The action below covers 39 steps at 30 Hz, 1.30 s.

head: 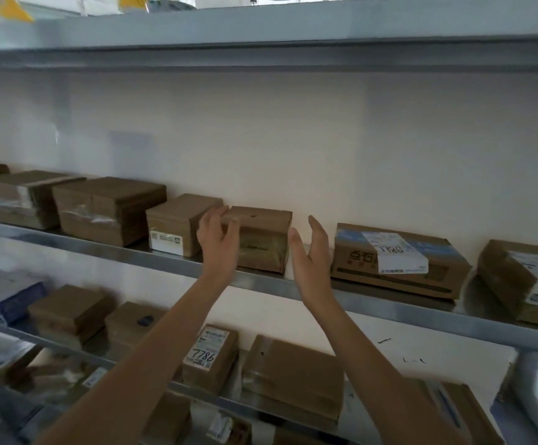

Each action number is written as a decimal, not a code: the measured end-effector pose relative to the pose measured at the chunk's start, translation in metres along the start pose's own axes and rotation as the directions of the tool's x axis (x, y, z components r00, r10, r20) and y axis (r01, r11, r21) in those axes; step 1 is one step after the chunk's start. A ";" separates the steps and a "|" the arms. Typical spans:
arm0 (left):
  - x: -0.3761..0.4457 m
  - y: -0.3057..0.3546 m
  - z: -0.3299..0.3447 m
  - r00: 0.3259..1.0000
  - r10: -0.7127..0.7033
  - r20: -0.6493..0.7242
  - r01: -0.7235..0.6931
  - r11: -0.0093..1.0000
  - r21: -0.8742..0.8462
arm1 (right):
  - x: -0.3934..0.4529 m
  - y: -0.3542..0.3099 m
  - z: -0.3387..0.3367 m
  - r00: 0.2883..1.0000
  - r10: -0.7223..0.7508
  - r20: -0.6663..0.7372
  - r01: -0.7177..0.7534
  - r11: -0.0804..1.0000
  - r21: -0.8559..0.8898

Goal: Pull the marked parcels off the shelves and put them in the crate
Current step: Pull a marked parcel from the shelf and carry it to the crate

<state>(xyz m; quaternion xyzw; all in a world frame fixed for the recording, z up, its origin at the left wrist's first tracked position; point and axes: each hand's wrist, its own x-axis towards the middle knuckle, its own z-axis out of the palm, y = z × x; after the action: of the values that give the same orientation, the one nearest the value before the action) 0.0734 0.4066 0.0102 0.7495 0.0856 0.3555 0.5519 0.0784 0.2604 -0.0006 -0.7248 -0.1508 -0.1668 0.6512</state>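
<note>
Hands reach up to a small brown parcel (262, 239) on the middle metal shelf (389, 303): the left hand (217, 240) curls its fingers round the parcel's upper left corner, while the right hand (309, 252) hovers just beside its right end, fingers straight and spread. Another parcel marked 7786 (396, 261) sits nearby to the right.

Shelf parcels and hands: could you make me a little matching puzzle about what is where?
Things:
1. left hand
2. right hand
3. parcel with upside-down 7786 label
4. parcel with upright 7786 label

Places or states:
A. lower shelf
B. fingers on the plain middle box
C. open, beside that box
D. middle shelf, right of the hands

Pairs: 1-B, 2-C, 3-D, 4-A
</note>
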 end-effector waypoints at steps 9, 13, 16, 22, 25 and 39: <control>0.027 -0.021 -0.020 0.922 -0.230 0.310 0.301 0.932 -0.202 | 0.009 0.016 0.046 0.986 0.153 -0.064 -0.150 0.987 0.050; 0.033 -0.024 -0.028 0.902 -0.226 0.368 0.340 0.898 -0.281 | 0.008 0.015 0.046 0.974 0.203 -0.104 -0.193 0.976 0.103; 0.033 -0.022 -0.035 0.897 -0.245 0.369 0.366 0.879 -0.305 | 0.005 0.012 0.041 0.969 0.220 -0.110 -0.209 0.973 0.102; 0.037 -0.014 -0.048 0.891 -0.239 0.386 0.391 0.837 -0.384 | 0.008 -0.001 0.031 0.976 0.206 -0.071 -0.195 0.970 0.145; 0.043 -0.015 -0.049 0.870 -0.226 0.438 0.412 0.821 -0.395 | 0.006 -0.011 0.025 0.979 0.190 -0.078 -0.174 0.969 0.175; 0.030 -0.009 -0.046 0.870 -0.169 0.464 0.387 0.815 -0.430 | -0.001 -0.018 0.017 0.979 0.201 -0.012 -0.195 0.960 0.201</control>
<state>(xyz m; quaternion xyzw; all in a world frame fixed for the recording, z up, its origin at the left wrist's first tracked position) 0.0689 0.4611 0.0222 0.6118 -0.0165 0.1158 0.7823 0.0703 0.2789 0.0131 -0.6647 -0.0829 -0.0967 0.7361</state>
